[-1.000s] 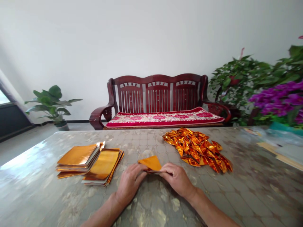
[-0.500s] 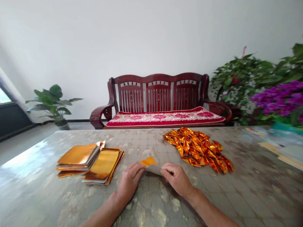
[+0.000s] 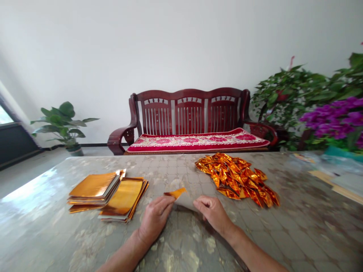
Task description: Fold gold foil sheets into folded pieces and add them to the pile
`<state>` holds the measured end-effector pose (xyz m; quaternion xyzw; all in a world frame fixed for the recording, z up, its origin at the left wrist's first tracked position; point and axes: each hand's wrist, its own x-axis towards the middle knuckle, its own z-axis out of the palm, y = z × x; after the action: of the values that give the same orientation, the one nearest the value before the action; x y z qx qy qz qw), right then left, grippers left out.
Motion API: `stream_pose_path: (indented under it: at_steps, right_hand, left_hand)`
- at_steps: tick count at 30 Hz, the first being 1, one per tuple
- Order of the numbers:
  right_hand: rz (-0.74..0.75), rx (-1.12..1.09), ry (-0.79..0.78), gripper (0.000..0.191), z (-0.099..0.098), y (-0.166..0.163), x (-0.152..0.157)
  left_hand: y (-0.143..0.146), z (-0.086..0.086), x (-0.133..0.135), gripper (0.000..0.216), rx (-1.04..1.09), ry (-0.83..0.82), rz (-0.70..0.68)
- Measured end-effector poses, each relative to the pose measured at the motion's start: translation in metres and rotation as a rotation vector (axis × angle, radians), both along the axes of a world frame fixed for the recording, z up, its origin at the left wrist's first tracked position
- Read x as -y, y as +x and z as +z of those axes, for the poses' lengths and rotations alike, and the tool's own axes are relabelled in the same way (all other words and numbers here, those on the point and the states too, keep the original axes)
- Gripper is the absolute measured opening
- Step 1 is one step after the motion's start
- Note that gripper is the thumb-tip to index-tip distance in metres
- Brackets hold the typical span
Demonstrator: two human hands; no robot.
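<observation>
Left hand (image 3: 157, 212) and right hand (image 3: 212, 212) pinch the foil sheet (image 3: 185, 201) at 2 ends. It looks light, easily creased; grip the edges.

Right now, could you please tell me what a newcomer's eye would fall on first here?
Probably the heap of shiny orange foil on the right of the table. Next, perhaps, the dark red bench before the white wall and the purple flowers at far right. Near centre, the left hand and right hand hold a gold-and-grey sheet.
</observation>
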<state>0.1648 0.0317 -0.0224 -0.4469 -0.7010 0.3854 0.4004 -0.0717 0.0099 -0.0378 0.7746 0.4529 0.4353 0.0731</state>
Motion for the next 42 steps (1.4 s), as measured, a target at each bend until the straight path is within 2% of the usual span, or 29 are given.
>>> stream_pose_path:
  at_steps: [2, 6, 9, 12, 16, 21, 25, 30, 34, 38, 42]
  right_hand:
    - [0.016, 0.001, -0.001, 0.043, 0.002, 0.001, 0.001]
    - [-0.005, -0.022, 0.029, 0.032, 0.002, 0.000, -0.001]
    - [-0.045, -0.042, -0.019, 0.025, 0.000, -0.001, -0.002]
    - [-0.040, -0.056, -0.097, 0.028, 0.000, -0.001, -0.003]
    - [-0.029, -0.055, -0.084, 0.038, 0.002, 0.001, -0.002]
    - [-0.052, -0.072, -0.124, 0.034, 0.003, 0.003, -0.002]
    - [-0.111, -0.070, -0.095, 0.037, 0.000, 0.005, -0.005]
    - [-0.171, -0.091, -0.020, 0.025, -0.008, 0.009, -0.015]
    - [-0.153, -0.081, 0.043, 0.015, -0.015, 0.013, -0.020]
    - [-0.054, -0.001, 0.214, 0.031, -0.018, 0.018, -0.019]
    - [0.002, 0.101, 0.288, 0.039, -0.021, 0.020, -0.018]
  left_hand:
    - [0.000, 0.000, 0.000, 0.020, -0.003, -0.012, 0.000]
    - [-0.001, -0.001, -0.001, 0.020, 0.010, -0.018, 0.004]
    - [-0.001, -0.002, -0.001, 0.021, 0.023, -0.008, -0.001]
    - [0.000, 0.000, -0.001, 0.019, 0.025, -0.008, -0.002]
    - [0.000, 0.002, 0.000, 0.019, 0.021, -0.012, -0.002]
    - [-0.002, -0.001, -0.001, 0.020, 0.019, -0.003, -0.018]
    - [-0.001, 0.001, -0.001, 0.019, 0.034, 0.017, 0.004]
    - [-0.007, 0.011, -0.002, 0.017, 0.112, 0.083, 0.124]
    - [-0.025, 0.030, -0.002, 0.013, 0.137, 0.288, 0.243]
    - [-0.057, 0.053, -0.002, 0.012, 0.095, 0.387, 0.375]
    - [-0.095, 0.064, -0.003, 0.013, -0.019, 0.384, 0.538]
